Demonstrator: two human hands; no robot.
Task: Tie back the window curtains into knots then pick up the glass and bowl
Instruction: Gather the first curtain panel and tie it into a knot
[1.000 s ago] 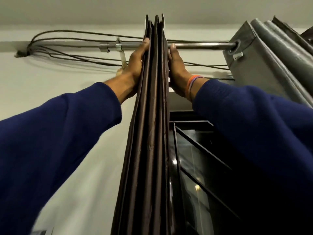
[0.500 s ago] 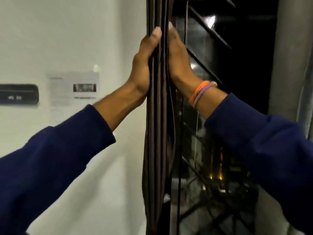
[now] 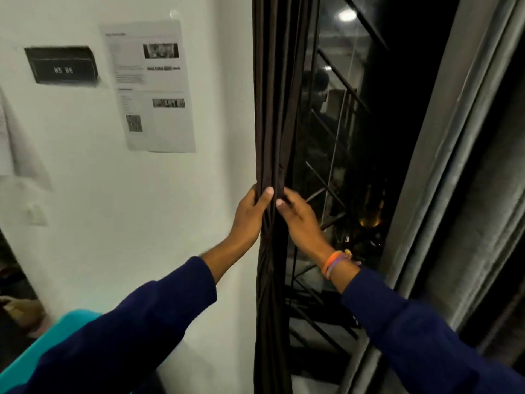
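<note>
A dark brown curtain (image 3: 279,95) hangs gathered in narrow folds at the window's left edge. My left hand (image 3: 250,214) grips the folds from the left, its thumb curled over the front. From the right, my right hand (image 3: 298,220) closes its fingers on the same bunch at the same height, an orange and purple band on its wrist. Below my hands the fabric falls in a tight bundle. A grey curtain (image 3: 460,155) hangs at the right side of the window. No glass or bowl is in view.
A dark window with a metal grille (image 3: 338,143) lies behind the curtain. The white wall (image 3: 142,209) on the left carries a printed sheet (image 3: 150,86) and a black sign (image 3: 62,66). A teal object (image 3: 56,334) sits at lower left.
Both hands have slid down the gathered brown curtain from the rod at the top to mid height, squeezing the folds together. The view has tilted down with them.
</note>
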